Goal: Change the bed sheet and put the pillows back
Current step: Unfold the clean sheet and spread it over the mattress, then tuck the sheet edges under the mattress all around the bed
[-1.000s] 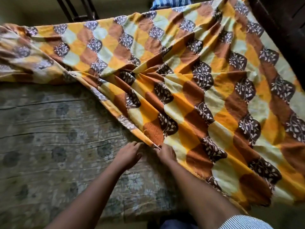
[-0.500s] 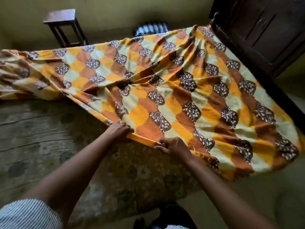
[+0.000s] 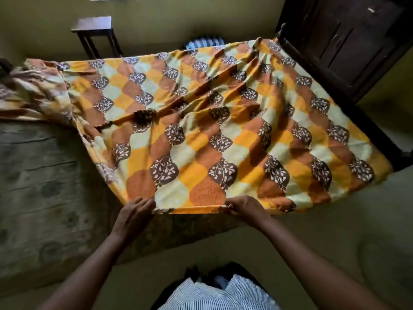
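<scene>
As it drapes the mattress [image 3: 44, 175], the bed sheet [image 3: 223, 130] looks light and limp.
Fingers of the right hand [image 3: 245, 208] pinch the hem [image 3: 196, 208], the surest hold; the left hand [image 3: 134, 212] covers its corner, grip unclear.

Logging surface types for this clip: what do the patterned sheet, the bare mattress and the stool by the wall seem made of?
The sheet: thin woven cloth, probably cotton, matte; it drapes in soft folds with a turned hem. The mattress: padded, covered in dull, faded floral fabric that creases; filling unseen. The stool: likely dark varnished wood, faint sheen on top.
</scene>
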Demonstrator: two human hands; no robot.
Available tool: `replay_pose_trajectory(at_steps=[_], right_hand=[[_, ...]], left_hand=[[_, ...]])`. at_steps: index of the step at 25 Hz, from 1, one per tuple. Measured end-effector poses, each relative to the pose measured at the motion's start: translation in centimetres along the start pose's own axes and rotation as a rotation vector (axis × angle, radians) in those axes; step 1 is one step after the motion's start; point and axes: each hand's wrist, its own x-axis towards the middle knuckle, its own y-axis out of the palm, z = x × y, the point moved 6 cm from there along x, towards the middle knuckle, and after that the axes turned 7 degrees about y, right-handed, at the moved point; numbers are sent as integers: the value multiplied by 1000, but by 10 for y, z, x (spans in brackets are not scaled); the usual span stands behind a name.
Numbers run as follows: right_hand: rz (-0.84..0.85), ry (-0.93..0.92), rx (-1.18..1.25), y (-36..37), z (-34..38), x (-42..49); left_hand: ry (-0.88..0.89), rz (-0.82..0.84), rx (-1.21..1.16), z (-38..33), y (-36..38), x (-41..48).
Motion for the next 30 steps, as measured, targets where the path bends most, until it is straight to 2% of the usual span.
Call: replay_pose_trajectory(at_steps=[1,2,3,4,5,6,7,9,12,16,21,26,30], right_hand=[[30,8,4,9,-3,-10],[69,26,4,19,-8,-21],[110,41,-2,29,-15,-32],[151,50,-17,38,-22,-43],[195,64,-34,47,-30,-52],[244,87,-48,57,-38,-60],[285,117,-54,68,-46,-66],[328,187,-79,85,-63,-72],[362,251,-196,104,-82,-81],[445,179,-125,125,-69,-88],[379,130,82,124,2,-61],[314,-22,157,114,109,-9],[248,-41,266,111,208,48]], left_hand=[[-262,-133,-82,40,18,23],[-560,-403,-99,93,50,36],[-694,-472,-239,128,90,27],[-463,-326,-317,130,123,10],[-173,-122,-62,116,150,-29],[-13,-139,218,82,150,-72],[99,-194,245,38,144,-103],[286,-31,115,-37,137,-158],[398,39,231,-65,153,-169],[231,179,196,-81,165,-182],[68,8,83,-57,120,-175],[-91,-123,-139,34,54,-168],[-188,-247,-277,132,-6,-169]])
